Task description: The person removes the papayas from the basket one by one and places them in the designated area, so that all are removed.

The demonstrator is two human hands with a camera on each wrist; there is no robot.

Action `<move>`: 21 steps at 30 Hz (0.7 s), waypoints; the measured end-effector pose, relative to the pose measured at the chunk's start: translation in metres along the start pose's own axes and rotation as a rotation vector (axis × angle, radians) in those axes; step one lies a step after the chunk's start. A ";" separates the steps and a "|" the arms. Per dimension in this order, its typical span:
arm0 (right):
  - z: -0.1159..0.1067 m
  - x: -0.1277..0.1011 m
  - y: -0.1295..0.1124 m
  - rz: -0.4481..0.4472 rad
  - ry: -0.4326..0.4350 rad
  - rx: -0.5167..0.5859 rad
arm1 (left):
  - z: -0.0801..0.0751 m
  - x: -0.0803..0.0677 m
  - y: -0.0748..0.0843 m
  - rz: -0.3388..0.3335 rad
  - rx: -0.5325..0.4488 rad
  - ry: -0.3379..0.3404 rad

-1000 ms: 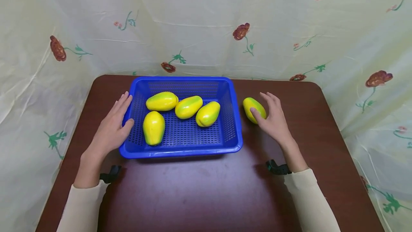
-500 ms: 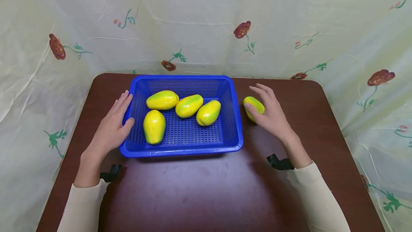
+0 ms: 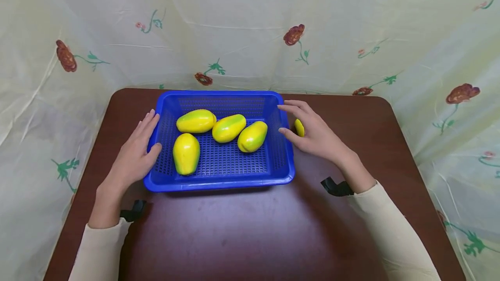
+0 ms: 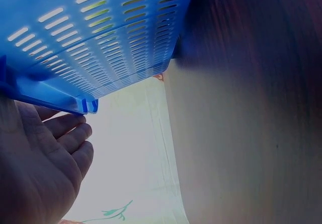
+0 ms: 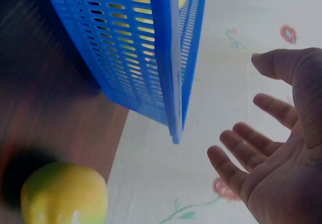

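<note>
Head view first: on the dark brown wooden tabletop [image 3: 242,229], the left hand [image 3: 134,155] lies with fingers straight, resting flat against the left wall of the blue perforated plastic basket [image 3: 222,177], which sits toward the far edge, about midway between the sides. The right hand [image 3: 312,135] hovers just beside the basket's right wall, fingers relaxed and spread, grasping nothing; the right wrist view shows its palm empty. A loose yellow-green toy mango [image 3: 299,127] lies on the tabletop just past the basket's right wall, mostly hidden behind that hand; whether the fingers touch it seems doubtful, and I cannot tell for sure. Inside the basket lie four more yellow-green toy mangoes [image 3: 228,128]. Behind the far edge hangs a pale floral-print cloth backdrop [image 3: 250,34].
</note>
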State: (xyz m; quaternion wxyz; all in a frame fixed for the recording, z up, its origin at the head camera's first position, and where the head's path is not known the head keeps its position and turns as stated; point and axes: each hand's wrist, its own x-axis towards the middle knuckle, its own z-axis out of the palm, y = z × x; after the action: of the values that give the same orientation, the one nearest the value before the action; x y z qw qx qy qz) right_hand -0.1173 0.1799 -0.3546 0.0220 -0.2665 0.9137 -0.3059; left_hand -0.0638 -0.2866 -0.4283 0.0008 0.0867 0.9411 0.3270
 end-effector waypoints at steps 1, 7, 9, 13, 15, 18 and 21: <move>0.000 0.002 -0.002 -0.011 -0.019 -0.009 | 0.000 0.000 0.000 0.002 0.001 0.001; 0.006 0.013 -0.015 -0.073 -0.141 -0.069 | 0.001 0.000 0.000 0.007 0.012 0.005; 0.008 0.016 -0.018 -0.093 -0.178 -0.080 | 0.001 0.000 0.000 0.008 0.015 0.002; 0.010 0.025 -0.022 -0.127 -0.238 -0.087 | -0.001 -0.001 0.002 -0.002 0.013 -0.006; 0.011 0.030 -0.024 -0.132 -0.262 -0.091 | -0.002 -0.001 0.003 -0.007 0.011 -0.006; 0.012 0.037 -0.027 -0.137 -0.300 -0.111 | -0.002 0.000 0.002 -0.014 0.011 -0.005; 0.016 0.044 -0.029 -0.158 -0.351 -0.133 | 0.000 0.001 0.001 -0.014 0.010 -0.008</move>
State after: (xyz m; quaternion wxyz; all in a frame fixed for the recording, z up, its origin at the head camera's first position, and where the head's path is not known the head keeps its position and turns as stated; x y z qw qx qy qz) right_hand -0.1381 0.1292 -0.3454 0.1391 -0.3875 0.8903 -0.1944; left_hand -0.0643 -0.2857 -0.4272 0.0062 0.0812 0.9433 0.3218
